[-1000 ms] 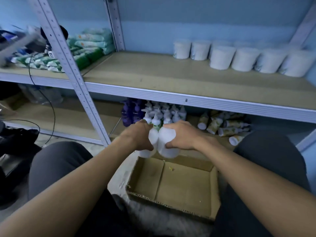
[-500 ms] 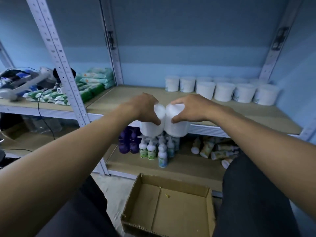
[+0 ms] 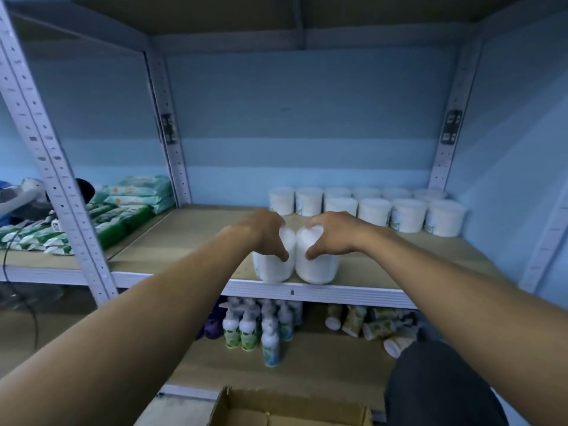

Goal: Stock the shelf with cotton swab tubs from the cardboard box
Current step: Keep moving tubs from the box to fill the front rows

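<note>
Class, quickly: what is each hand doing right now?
Left hand: grips the left cotton swab tub at the shelf's front edge.
Right hand: grips the right cotton swab tub beside it.

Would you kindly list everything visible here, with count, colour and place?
held tubs: two, white, side by side at the shelf's front edge
stocked tubs: about twelve, white, two rows at back right
shelf: one, tan board with grey frame
wipe packs: several, green, left bay
pump bottles: a cluster, white and purple, lower shelf
tubes: several, pale, lying on the lower shelf, right
cardboard box: one, brown, bottom edge
left hand: grips the left tub
right hand: grips the right tub
</note>
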Motion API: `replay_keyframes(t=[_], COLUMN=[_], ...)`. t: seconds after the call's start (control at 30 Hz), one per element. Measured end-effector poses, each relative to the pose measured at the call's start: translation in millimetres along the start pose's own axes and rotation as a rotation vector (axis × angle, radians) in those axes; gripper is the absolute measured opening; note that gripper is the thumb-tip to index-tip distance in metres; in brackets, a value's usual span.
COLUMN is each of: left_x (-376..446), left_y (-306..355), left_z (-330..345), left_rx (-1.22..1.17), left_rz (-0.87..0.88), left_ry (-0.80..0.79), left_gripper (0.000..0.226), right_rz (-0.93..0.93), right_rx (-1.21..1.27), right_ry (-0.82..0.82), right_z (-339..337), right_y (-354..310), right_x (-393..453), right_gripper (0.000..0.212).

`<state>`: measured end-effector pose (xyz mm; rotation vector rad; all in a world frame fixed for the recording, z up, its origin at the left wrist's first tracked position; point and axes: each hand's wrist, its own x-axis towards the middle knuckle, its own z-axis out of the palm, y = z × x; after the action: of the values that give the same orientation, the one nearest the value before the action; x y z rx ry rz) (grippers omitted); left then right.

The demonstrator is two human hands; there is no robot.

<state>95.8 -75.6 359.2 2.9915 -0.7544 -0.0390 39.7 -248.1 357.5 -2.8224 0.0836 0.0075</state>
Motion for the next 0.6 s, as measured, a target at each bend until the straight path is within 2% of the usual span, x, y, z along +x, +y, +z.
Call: replay_keyframes(t=[0.07,0.23,0.4,0.6], left_x=[8.8,28.2,37.7,47.1], left_y=[-0.6,-4.0,-11.9,-17.0], left_z=[5.2,11.6,12.0,16.0], left_rx=[-0.012,-0.015,0.005,0.02], left_rz=[0.002,0.015,0.014,0.017], left_ry=[-0.016,0.023,-0.024,-0.004], left_gripper=[0.085,0.06,0.074,0.071], right_rz=[-0.004,-0.017,-0.03,0.005], right_rx=[-0.018,-0.052,-0.141,-0.146], right_ry=[-0.023,-0.046,-0.058,0.012], right_z=[4.7,12.5,10.8,22.8], right_y=[4.0,9.3,10.8,11.9], right_x=[7.3,20.9,30.1,45.9], right_gripper=[0.085,0.084,0.085,0.077])
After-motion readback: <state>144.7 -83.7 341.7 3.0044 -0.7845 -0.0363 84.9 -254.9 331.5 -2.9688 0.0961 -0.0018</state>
